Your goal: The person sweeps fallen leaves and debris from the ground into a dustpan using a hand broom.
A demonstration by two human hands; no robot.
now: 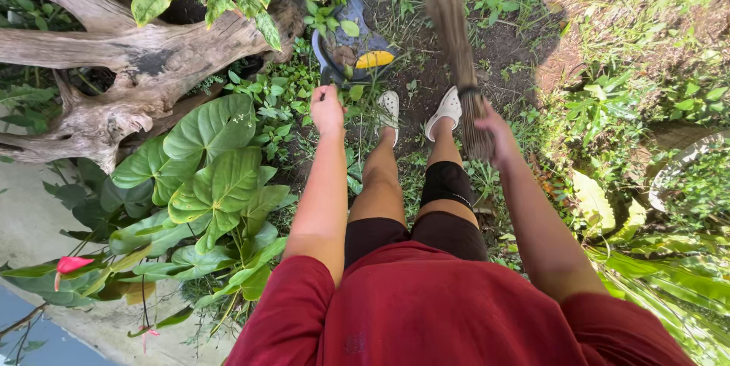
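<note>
My left hand (pixel 327 109) grips the handle of a dark dustpan (pixel 332 40) that rests on the ground ahead of my feet. The pan holds leaves, among them a yellow one (pixel 375 58). My right hand (pixel 498 136) holds a bundled stick broom (pixel 455 39), whose bristles point away from me over bare dark soil. My two feet in pale clogs stand between pan and broom.
A big weathered driftwood stump (pixel 114 62) lies at the left. Broad green leaves (pixel 213 176) and a red flower (pixel 71 265) grow beside a pale paved strip (pixel 30 221). Grass and low plants (pixel 631 107) fill the right side.
</note>
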